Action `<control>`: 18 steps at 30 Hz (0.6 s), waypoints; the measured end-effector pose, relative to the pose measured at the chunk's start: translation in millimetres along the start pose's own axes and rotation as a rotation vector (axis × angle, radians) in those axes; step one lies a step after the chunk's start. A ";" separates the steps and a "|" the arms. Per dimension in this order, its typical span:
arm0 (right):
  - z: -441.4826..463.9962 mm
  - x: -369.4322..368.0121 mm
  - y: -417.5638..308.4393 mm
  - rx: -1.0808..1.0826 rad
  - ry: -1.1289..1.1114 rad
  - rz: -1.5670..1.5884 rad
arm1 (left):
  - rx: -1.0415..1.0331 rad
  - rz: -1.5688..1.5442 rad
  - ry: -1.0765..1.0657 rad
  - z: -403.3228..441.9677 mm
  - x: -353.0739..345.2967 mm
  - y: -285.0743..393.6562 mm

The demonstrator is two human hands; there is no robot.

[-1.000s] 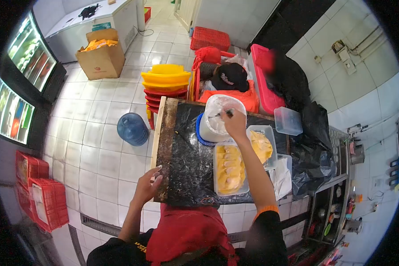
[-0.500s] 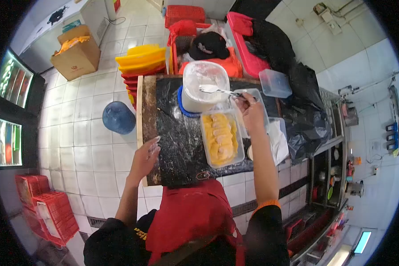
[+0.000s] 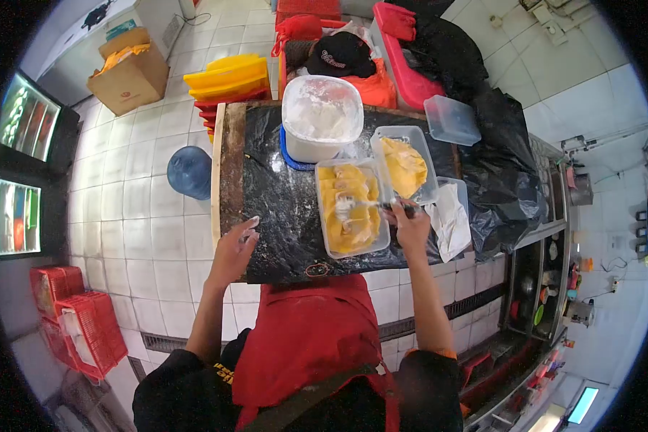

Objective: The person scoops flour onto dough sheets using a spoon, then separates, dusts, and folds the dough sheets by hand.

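My right hand (image 3: 412,232) grips a fork (image 3: 367,203), its light head blurred over the near plastic container. That clear container (image 3: 327,241) holds a row of yellow folded dough pieces (image 3: 360,229). Behind and right of it, a second clear container (image 3: 425,153) has flat yellow dough sheets (image 3: 403,169) inside. A white tub of flour (image 3: 322,119) stands on a blue lid (image 3: 292,153) at the back. My left hand (image 3: 235,252) is empty at the table's left edge, its floury fingers apart.
Black plastic covers the table (image 3: 281,209). White paper (image 3: 448,227) lies at its right, near a clear lidded box (image 3: 452,121). Yellow crates (image 3: 227,78), a blue water jug (image 3: 189,173) and a cardboard box (image 3: 129,75) are on the floor to the left.
My right hand has brought the fork from beside the flour tub down to the dough pieces, uncovering the dough sheets in the second container. My left hand stays at the table edge.
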State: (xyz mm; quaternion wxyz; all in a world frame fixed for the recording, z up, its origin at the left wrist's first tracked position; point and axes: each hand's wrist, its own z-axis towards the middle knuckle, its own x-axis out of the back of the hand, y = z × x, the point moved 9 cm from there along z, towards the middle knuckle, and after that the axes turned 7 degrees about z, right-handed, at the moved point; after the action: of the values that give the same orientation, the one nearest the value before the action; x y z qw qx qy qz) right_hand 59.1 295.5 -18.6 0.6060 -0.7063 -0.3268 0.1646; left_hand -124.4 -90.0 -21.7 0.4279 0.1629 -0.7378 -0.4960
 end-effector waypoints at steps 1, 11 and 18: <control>8.1 -7.2 -14.1 0.087 0.016 -0.004 | 0.001 0.005 0.011 0.1 -3.7 0.5; -10.2 -21.9 -58.9 0.220 -0.318 -0.260 | 0.123 0.021 0.267 -30.3 -39.1 17.1; 32.9 -18.5 -154.5 0.760 -0.104 -0.132 | 0.145 0.028 0.347 -52.9 -77.0 51.9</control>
State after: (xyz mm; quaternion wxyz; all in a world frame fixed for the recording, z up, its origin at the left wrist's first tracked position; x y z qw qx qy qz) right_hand -15.6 315.8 120.4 0.8165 -0.3995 -0.3174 0.2700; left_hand -28.2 -46.5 -5.1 0.5429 0.2660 -0.6888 -0.4000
